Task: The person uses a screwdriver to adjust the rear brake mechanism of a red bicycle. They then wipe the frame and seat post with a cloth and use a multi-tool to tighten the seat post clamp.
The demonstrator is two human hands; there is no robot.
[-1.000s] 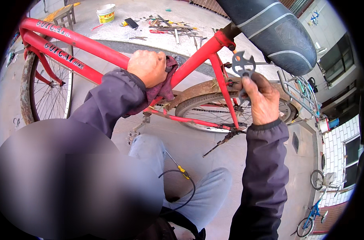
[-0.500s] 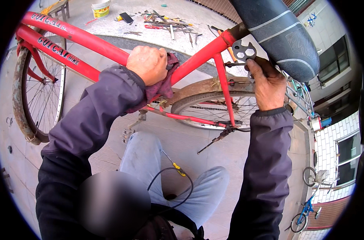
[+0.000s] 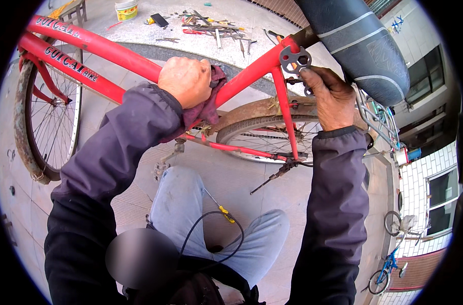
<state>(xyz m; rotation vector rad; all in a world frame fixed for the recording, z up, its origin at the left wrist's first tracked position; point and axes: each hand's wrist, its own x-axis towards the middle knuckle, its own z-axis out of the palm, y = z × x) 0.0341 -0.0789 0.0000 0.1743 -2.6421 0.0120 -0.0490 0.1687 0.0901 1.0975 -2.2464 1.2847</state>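
Observation:
A red bicycle frame (image 3: 104, 53) spans the view, its black saddle (image 3: 361, 51) at the upper right. My left hand (image 3: 184, 81) is closed round a dark red rag (image 3: 207, 109) and presses it against the frame tubes near where they meet. In my right hand (image 3: 333, 99), thumb and fingers pinch a flat grey multi-hole wrench (image 3: 288, 57). The wrench head is at the seat tube just below the saddle; whether it touches a bolt there I cannot tell. A rusty rear mudguard (image 3: 257, 111) curves beneath both hands.
Scattered hand tools (image 3: 211, 29), a phone (image 3: 160, 20) and a white-and-yellow bucket (image 3: 126, 10) are on the raised pale ground beyond the bike. A yellow-handled screwdriver (image 3: 225, 212) and black cable (image 3: 191, 231) are by my legs. A blue bicycle (image 3: 386, 267) stands at the far right.
My right hand has moved the wrench left and slightly up, from beside the seat tube to in front of its upper end. My left hand stays on the rag, almost unmoved.

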